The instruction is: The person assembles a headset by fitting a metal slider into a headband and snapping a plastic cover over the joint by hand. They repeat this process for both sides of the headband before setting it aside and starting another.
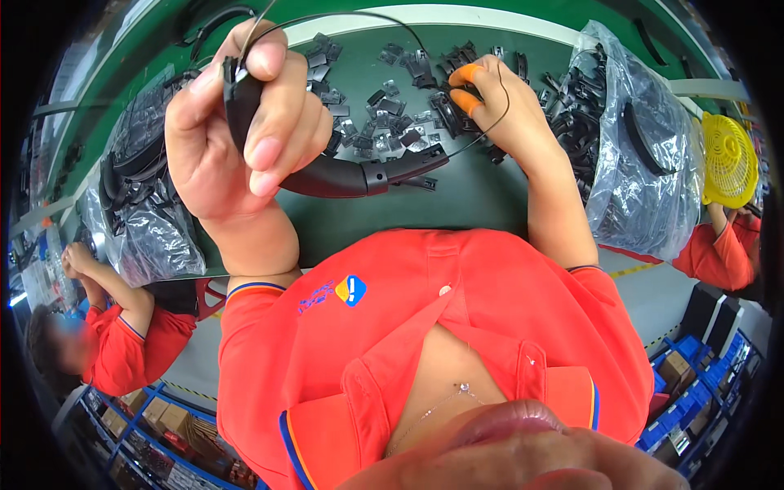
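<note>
My left hand (253, 114) is raised at the left and closed around one end of a black curved headband (331, 178), probably for headphones. The band runs from the fingers down to the right, ending in a jointed black end piece (416, 163). A thin black cable (359, 13) arcs from the held end over the bench, and more cable leaves the other end toward my right hand (518, 106). Orange covers sit on two of its fingertips, which are spread at the edge of loose black plastic parts (447, 110). Nothing shows between those tips.
Small black and clear parts (384, 122) lie scattered over the green bench (482, 200). Clear plastic bags hold black parts on the right (645, 196) and left (167, 245). A yellow fan (729, 159) stands far right. Co-workers in red sit on both sides (155, 335).
</note>
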`<state>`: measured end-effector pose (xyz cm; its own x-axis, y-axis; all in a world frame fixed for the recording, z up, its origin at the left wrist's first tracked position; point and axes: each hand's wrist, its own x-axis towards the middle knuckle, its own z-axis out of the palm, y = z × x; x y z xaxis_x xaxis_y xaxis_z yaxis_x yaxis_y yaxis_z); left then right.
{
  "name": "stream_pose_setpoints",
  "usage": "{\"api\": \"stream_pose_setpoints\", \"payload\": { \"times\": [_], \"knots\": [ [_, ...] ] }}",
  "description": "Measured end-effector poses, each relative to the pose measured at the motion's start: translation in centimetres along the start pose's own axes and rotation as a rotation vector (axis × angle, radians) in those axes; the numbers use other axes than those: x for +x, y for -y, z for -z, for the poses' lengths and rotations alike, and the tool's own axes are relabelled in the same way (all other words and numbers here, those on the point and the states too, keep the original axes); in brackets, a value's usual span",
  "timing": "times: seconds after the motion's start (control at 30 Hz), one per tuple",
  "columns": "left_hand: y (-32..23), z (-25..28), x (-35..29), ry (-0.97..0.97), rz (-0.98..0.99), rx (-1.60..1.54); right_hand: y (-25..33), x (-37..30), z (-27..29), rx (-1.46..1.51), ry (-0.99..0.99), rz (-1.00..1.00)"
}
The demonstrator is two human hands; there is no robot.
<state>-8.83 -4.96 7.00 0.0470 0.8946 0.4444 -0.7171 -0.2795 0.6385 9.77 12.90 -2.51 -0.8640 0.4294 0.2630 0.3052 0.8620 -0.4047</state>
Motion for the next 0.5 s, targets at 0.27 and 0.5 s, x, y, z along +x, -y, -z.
{"api": "stream_pose_setpoints", "payload": {
  "times": [0.27,0.5],
  "knots": [
    [1.1,-1.0,0.9,-0.125,0.006,-0.095,1.7,-2.5,-1.7,-0.054,-0.043,0.015],
    [3.1,-0.7,1.1,-0.298,0.015,-0.050,0.5,-3.6,0.5,0.170,-0.109,-0.210]
  ]
}}
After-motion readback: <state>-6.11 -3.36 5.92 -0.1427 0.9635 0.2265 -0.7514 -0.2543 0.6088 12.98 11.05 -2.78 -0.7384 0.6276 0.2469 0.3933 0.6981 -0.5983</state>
